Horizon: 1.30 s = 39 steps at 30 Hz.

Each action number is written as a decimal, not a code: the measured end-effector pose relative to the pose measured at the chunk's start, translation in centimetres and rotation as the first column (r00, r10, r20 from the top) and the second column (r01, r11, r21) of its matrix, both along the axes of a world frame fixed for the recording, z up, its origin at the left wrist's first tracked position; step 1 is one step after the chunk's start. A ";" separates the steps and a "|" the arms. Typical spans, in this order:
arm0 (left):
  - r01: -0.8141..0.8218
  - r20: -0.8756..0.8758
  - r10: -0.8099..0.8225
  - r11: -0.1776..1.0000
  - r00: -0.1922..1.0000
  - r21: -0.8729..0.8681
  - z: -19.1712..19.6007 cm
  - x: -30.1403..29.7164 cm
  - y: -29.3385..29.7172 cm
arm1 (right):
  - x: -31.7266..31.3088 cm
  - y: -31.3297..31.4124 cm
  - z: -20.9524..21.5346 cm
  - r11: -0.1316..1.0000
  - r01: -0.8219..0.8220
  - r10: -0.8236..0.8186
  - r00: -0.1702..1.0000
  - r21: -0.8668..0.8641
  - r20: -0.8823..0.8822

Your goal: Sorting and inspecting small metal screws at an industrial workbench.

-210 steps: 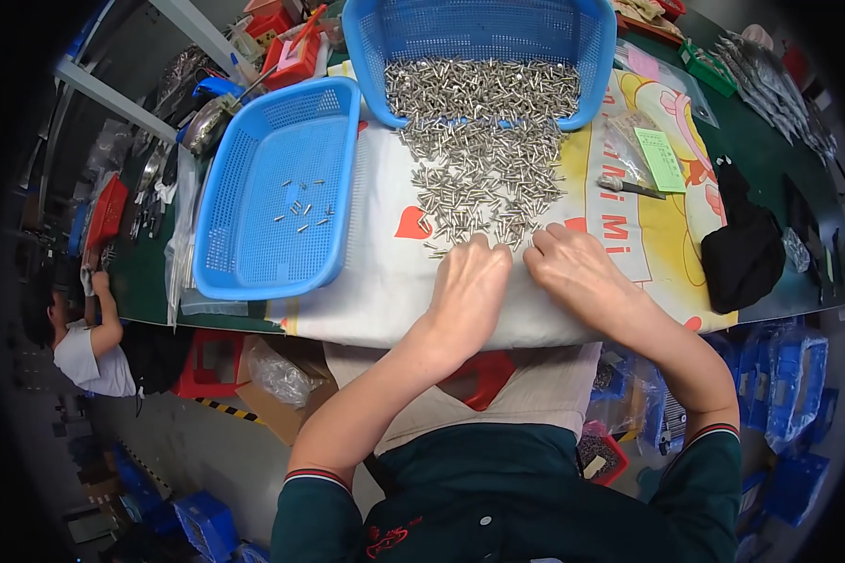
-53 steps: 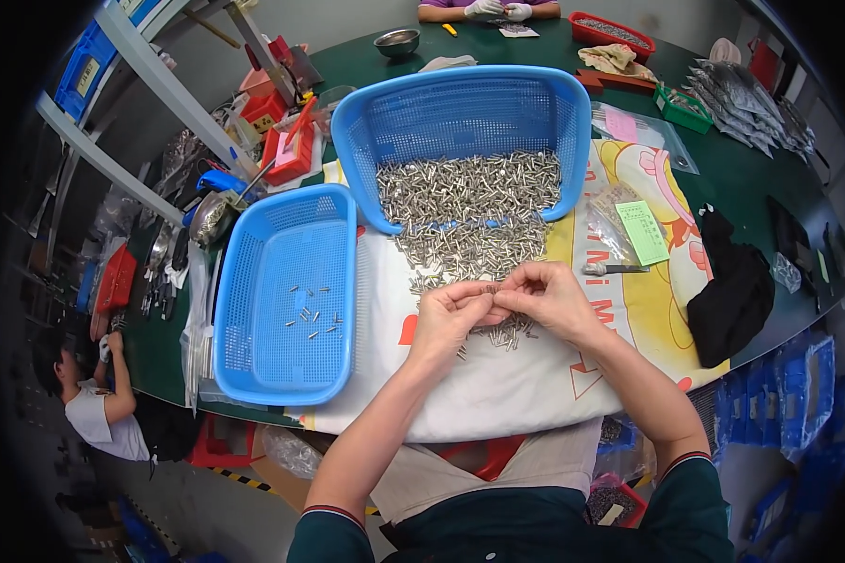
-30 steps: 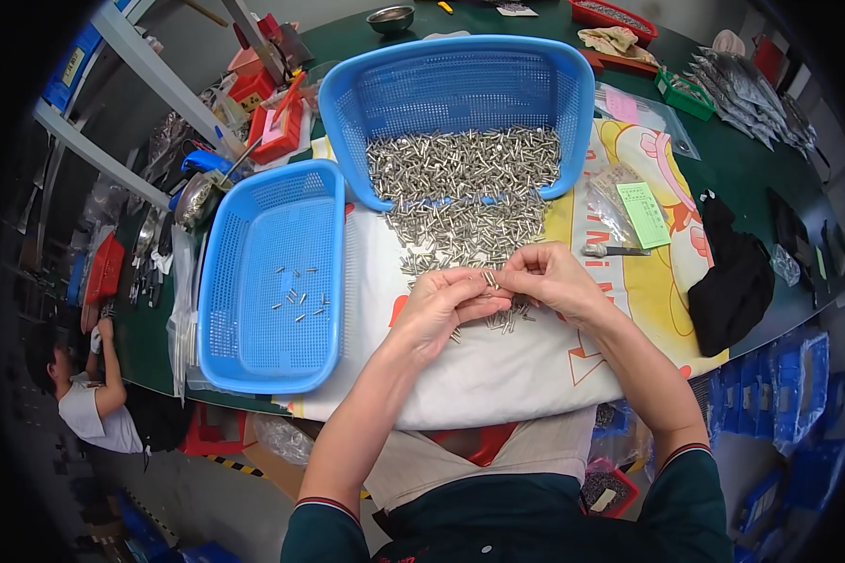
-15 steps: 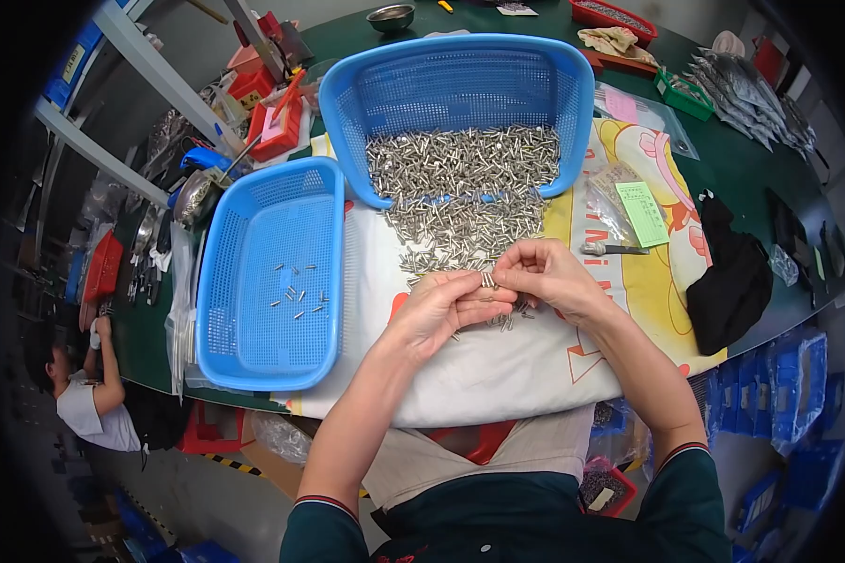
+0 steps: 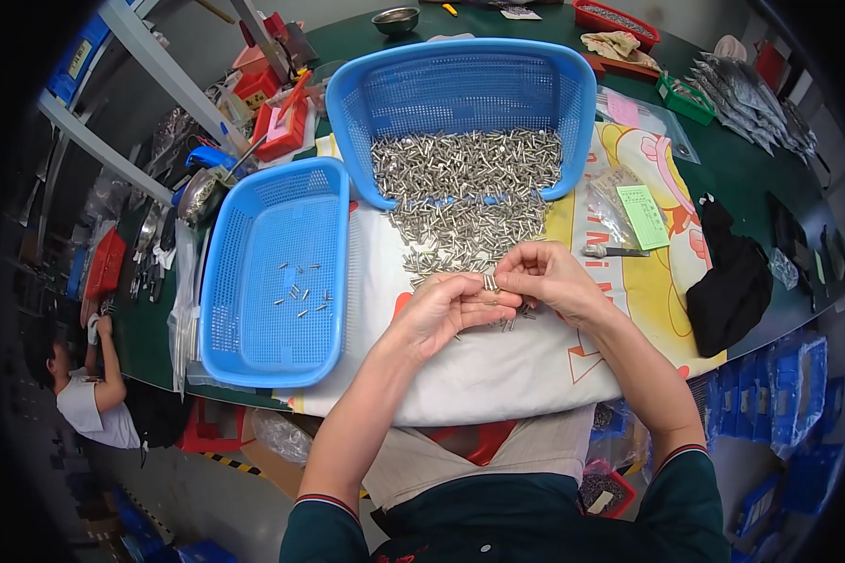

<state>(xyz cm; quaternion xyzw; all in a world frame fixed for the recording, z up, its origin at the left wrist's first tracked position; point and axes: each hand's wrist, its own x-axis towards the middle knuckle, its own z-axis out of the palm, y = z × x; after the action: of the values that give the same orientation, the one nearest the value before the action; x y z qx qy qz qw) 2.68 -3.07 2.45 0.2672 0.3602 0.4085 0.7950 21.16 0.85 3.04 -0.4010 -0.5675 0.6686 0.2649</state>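
Note:
Between their fingertips, my left hand (image 5: pixel 441 310) and my right hand (image 5: pixel 554 279) pinch a few small metal pins (image 5: pixel 490 281), held upright side by side. Both hands meet over the near end of a heap of loose silvery pins (image 5: pixel 469 225). That heap spills from a tipped blue plastic basket (image 5: pixel 460 89), whose open side faces me. Left of my hands lies a shallower light-blue basket (image 5: pixel 277 361) with several pins scattered on its mesh floor. A few more pins lie on the cloth under my hands, partly hidden by my fingers.
A white and yellow printed cloth (image 5: pixel 526 385) covers the green table. On the right lie a green paper tag (image 5: pixel 643 216), a dark-handled tool (image 5: pixel 620 251) and black fabric (image 5: pixel 732 272). Red bins and a metal shelf frame (image 5: pixel 160 70) stand left. Another person (image 5: pixel 99 403) sits far left.
My hands stay together at nearly the same spot, and the pins between the fingertips show a little more plainly. The whole view has shifted slightly; the baskets look unmoved.

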 end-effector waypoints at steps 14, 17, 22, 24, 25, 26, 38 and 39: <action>0.018 -0.002 -0.018 1.000 1.000 -0.002 0.2 0.3 -0.1 | -0.2 -0.3 -0.8 0.995 0.024 -0.027 0.999 0.100 0.026; 0.071 0.012 -0.071 0.996 0.997 0.050 -0.5 -0.2 -0.2 | -0.9 -0.9 0.0 0.969 0.167 -0.153 0.985 0.182 -0.085; 0.063 -0.089 -0.047 0.980 0.995 0.189 3.0 -1.7 -2.8 | -0.6 -0.3 -0.8 0.907 0.286 -0.271 0.958 0.310 -0.091; 0.035 -0.336 0.093 0.934 0.937 0.355 5.6 -2.9 -4.1 | -0.5 -0.3 -1.3 0.906 0.283 -0.269 0.959 0.315 -0.089; 0.069 -0.589 0.304 0.848 0.749 0.525 6.8 -3.3 -4.6 | -0.4 -0.5 -1.3 0.899 0.259 -0.253 0.965 0.352 -0.066; 0.169 -0.716 0.532 0.737 0.452 0.655 8.2 -3.9 -5.2 | -0.6 -0.7 -0.9 0.891 0.226 -0.223 0.973 0.393 -0.053; 0.483 -0.490 0.868 0.463 -0.079 0.743 7.5 -5.5 -9.3 | -2.4 -2.8 -2.1 0.355 -0.212 -0.037 0.970 0.911 0.240; 0.492 -0.537 0.843 0.466 0.004 0.735 6.4 -4.3 -9.6 | -2.5 -2.7 -2.1 0.288 -0.265 -0.045 0.956 0.920 0.289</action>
<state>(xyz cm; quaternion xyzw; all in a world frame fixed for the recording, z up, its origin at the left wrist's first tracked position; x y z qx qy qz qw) -1.61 -12.70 8.83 0.7429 0.5762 0.3386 -0.0380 18.68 -1.87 0.89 -0.2086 -0.9080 0.1590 0.3267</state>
